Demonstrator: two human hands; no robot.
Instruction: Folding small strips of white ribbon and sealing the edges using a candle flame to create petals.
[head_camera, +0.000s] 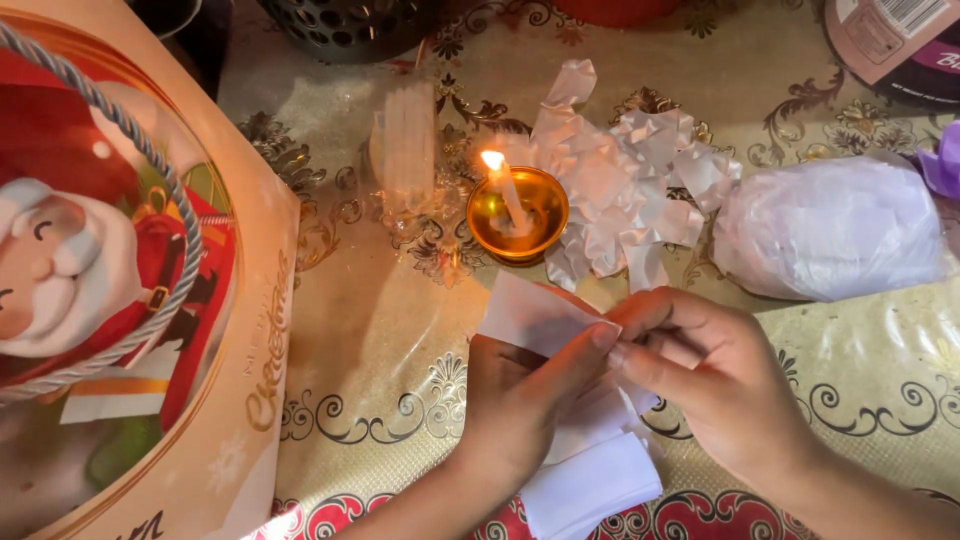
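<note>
My left hand (520, 400) and my right hand (715, 375) meet over the table and pinch the same folded piece of white ribbon (535, 318) between thumbs and fingers. More white ribbon strips (590, 485) hang below the hands toward the table's near edge. Just beyond the hands a lit candle (505, 190) stands tilted in a small golden bowl (545, 205). A heap of folded white ribbon pieces (625, 190) lies to the right of the bowl.
A large festive gift bag (130, 280) with rope handles covers the left side. A clear packet of white candles (405, 150) lies left of the bowl. A tied white plastic bag (830, 230) sits at the right. A dark perforated basket (350, 25) stands at the back.
</note>
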